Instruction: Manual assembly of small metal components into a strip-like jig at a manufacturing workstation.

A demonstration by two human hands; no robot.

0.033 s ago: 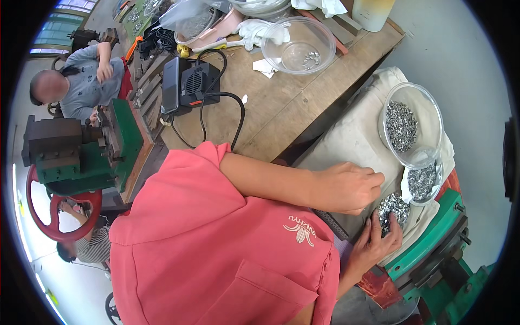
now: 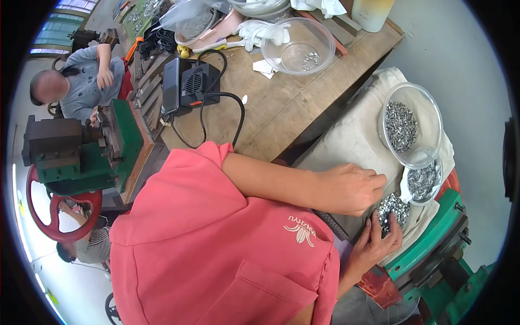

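Observation:
My left hand (image 2: 355,188) is closed, its fingertips pinched and turned down over a beige cloth (image 2: 346,146). Whatever sits in the pinch is hidden by the hand itself. Just below it, my right hand (image 2: 381,239) rests at a heap of small shiny metal parts (image 2: 397,208), thumb and fingers apart and touching the near side of the heap. Beyond the heap, a clear round tub (image 2: 385,127) holds many small silver metal pieces. A second, smaller clear container (image 2: 423,181) with similar pieces and some white paper or plastic stands between that tub and the heap.
A wooden bench (image 2: 281,114) at the upper left carries a black device with cables (image 2: 200,84), a clear bowl (image 2: 298,46) with a few pieces, and white gloves (image 2: 254,33). Green machine parts (image 2: 433,233) lie right of my hands. Another person (image 2: 89,76) sits by a green machine.
My left hand has shifted very slightly to the right. My right hand stays at the heap.

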